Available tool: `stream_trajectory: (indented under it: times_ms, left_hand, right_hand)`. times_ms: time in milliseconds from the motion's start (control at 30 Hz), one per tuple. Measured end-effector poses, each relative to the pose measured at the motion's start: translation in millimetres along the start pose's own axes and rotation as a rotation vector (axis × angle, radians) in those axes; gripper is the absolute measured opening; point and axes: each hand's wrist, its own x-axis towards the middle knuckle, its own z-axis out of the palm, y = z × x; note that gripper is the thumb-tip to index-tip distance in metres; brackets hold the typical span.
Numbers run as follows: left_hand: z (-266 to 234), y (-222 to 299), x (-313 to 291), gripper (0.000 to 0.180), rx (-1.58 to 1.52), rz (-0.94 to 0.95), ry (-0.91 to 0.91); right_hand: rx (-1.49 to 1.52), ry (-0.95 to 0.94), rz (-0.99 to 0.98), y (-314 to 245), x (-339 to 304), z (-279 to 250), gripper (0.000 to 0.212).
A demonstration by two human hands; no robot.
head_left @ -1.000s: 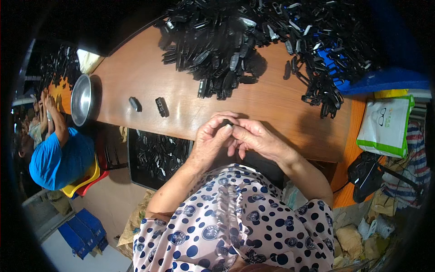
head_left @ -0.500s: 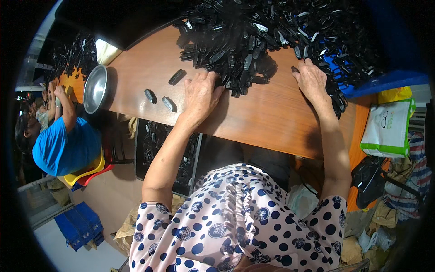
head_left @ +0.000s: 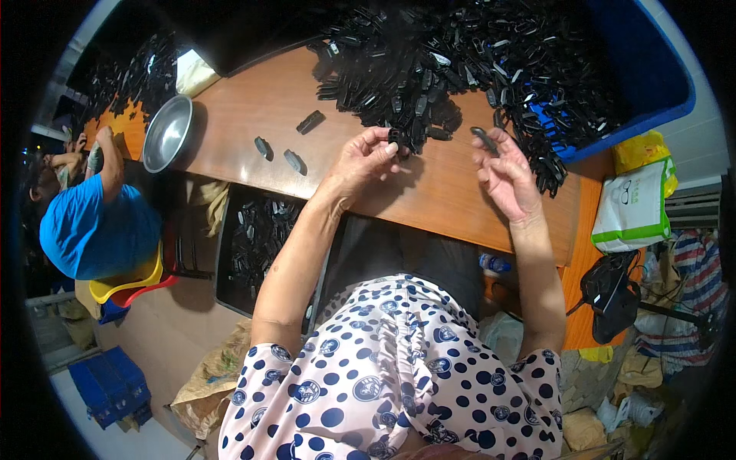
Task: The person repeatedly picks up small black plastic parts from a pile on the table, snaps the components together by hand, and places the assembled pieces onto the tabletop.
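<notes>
Thumb and forefinger of my left hand are pinched together on a small black plastic piece at the near edge of the heap; whether it sits clear of the parts behind it, I cannot tell. My right hand is raised palm-inward, holding a dark elongated plastic part lightly between thumb and fingertips, remaining fingers loosely curled; the light grip presumably suits so slim an item. Between and beyond both hands lies the heap of black plastic parts, within easy reach, I judge, by design. Three loose parts, one black, one dark grey and one lighter grey, lie apart on the wooden tabletop to my left, seemingly kept from mixing. Farther left stands a metal bowl; a blue bin borders the heap's right; below the table edge, a black tray contains similar parts.
</notes>
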Motion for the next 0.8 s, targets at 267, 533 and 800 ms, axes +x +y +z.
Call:
stream_trajectory:
  times_ms: [267,533,800]
  left_hand:
    - [33.2,-15.0,-28.1,0.024,0.206,0.189,-0.077]
    - [55.3,-12.4,-45.9,0.033,-0.029,0.028,-0.150]
    - [63.2,-23.6,-44.0,0.036,0.029,0.007,-0.040]
  right_hand:
    - [-0.274,-0.036,0.065,18.5,-19.7,45.7,0.022]
    - [-0.238,-0.019,0.110,17.2,-28.5,46.6,0.018]
    - [-0.320,0.070,0.028,21.1,-28.4,39.9,0.024]
